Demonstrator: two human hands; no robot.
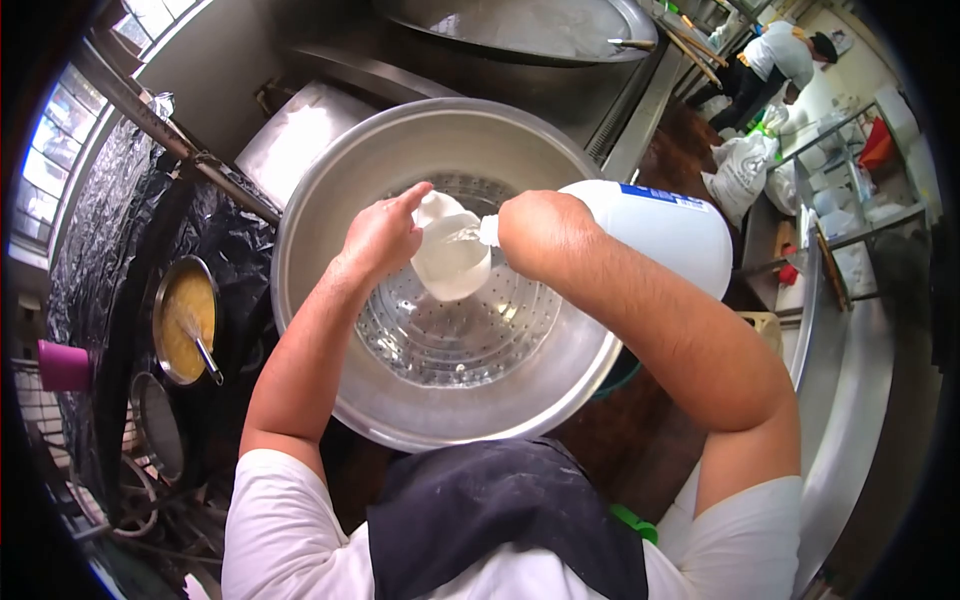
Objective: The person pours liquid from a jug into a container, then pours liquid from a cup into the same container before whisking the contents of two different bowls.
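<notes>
My left hand is closed on the rim or handle of a white translucent cup, with its index finger stretched out. Clear liquid runs into the cup from the mouth of a large white jug with a blue label. Wrapped round the jug near its neck, my right hand holds it tilted on its side. Both are over a wide metal bowl, which has a perforated metal piece in its bottom.
At the left, a bowl of yellow mixture with a whisk stands near a pink cup. A large pan lies beyond the bowl. Another person bends over near white bags at the upper right.
</notes>
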